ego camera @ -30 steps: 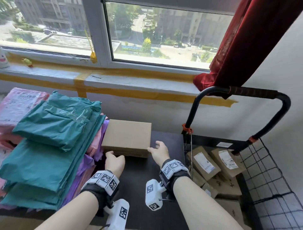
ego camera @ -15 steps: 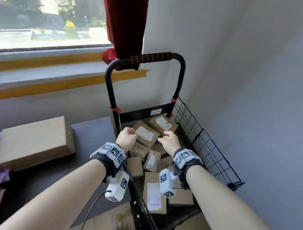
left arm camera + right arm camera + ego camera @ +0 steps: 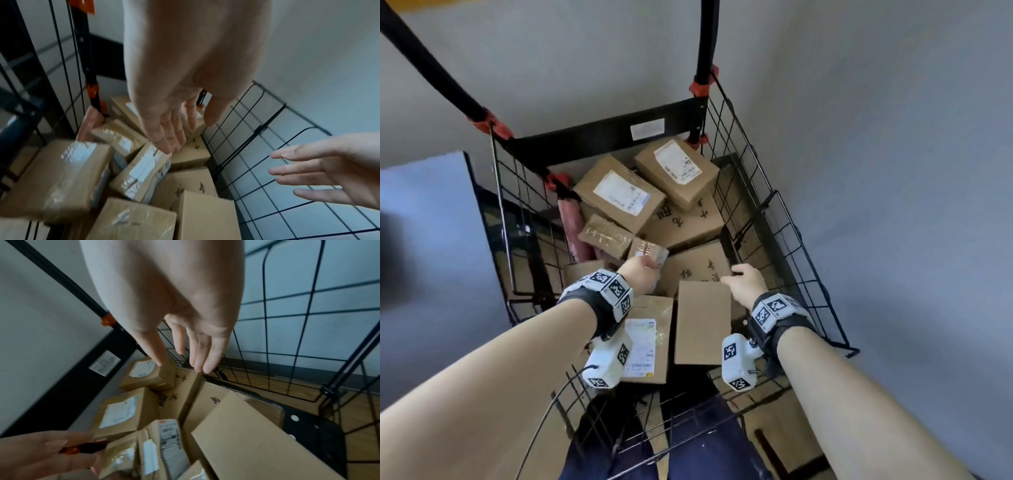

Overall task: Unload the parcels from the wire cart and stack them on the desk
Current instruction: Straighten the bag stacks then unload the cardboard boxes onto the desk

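**Both hands over the loaded wire cart**

Grey wall behind; wood-grain floor showing through the mesh. Black wire cart (image 3: 774,219) with red clips on the handle posts and a white sticker on its back bar, print too small to read. Inside, a heap of brown cardboard parcels (image 3: 688,219): two at the back with white shipping labels, text illegible; larger cartons beneath with dark handwritten characters, not readable; a plain carton (image 3: 702,322) nearest. Dark bench (image 3: 424,219) at the left, partly seen. Left hand (image 3: 642,274) low over a small taped parcel (image 3: 649,250), fingers straight and loosely spread, gripping nothing. Right hand (image 3: 746,282) above the plain carton's far edge, fingers extended, holding nothing.
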{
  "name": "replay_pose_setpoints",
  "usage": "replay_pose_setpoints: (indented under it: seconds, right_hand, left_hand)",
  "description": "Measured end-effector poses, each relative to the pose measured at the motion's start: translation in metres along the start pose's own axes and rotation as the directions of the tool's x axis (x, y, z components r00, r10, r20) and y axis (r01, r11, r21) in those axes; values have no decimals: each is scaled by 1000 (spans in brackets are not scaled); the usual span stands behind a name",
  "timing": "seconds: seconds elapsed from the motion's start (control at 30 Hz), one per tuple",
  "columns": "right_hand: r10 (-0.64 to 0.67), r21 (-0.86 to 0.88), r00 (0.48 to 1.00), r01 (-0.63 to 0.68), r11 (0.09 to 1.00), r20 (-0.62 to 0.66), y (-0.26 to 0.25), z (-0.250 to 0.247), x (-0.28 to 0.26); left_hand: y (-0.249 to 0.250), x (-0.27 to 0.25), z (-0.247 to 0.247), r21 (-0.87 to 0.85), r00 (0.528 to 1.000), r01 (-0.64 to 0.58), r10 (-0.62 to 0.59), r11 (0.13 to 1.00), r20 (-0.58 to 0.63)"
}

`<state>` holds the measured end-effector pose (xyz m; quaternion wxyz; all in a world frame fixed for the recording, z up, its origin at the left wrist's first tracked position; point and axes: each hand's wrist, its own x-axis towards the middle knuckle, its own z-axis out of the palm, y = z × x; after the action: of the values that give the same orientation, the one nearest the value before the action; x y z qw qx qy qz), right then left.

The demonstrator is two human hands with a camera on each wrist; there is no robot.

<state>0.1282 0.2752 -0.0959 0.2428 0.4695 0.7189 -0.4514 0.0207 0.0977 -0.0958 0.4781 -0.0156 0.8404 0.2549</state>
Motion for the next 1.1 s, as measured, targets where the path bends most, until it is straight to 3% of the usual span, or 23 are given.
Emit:
replay_pose_setpoints:
  seconds: [0.17, 0.3, 0.4, 0.67, 0.8, 1.0, 1.1]
  right_hand:
    - [164, -18, 979, -163, 986, 121, 47, 14, 57]
    - [296, -32, 936, -296, 955, 192, 68, 19, 83]
    - [330, -87, 911, -318, 944, 246, 82, 25, 96]
    - [385, -195, 858, -336, 921, 341, 110, 37, 105]
    - [369, -198, 862, -317, 927, 348, 115, 41, 111]
    - [371, -119, 867, -352, 928, 333, 85, 17, 94]
    - [326, -55, 895, -325, 944, 303, 74, 3, 83]
  left_hand:
    - [-18, 38, 48, -37, 984, 119, -113, 992, 136]
    - [-31, 53, 85, -80, 924, 289, -256, 954, 283]
    - [-42, 62, 108, -32, 896, 314, -285, 949, 340]
    - [-46, 81, 135, -227, 836, 534, -470, 814, 282]
    - [-36, 81, 137, -269, 851, 521, -472, 810, 230]
    - [-29, 69, 122, -274, 901, 421, -364, 864, 238]
    - [-19, 56, 100, -348, 923, 378, -322, 858, 210]
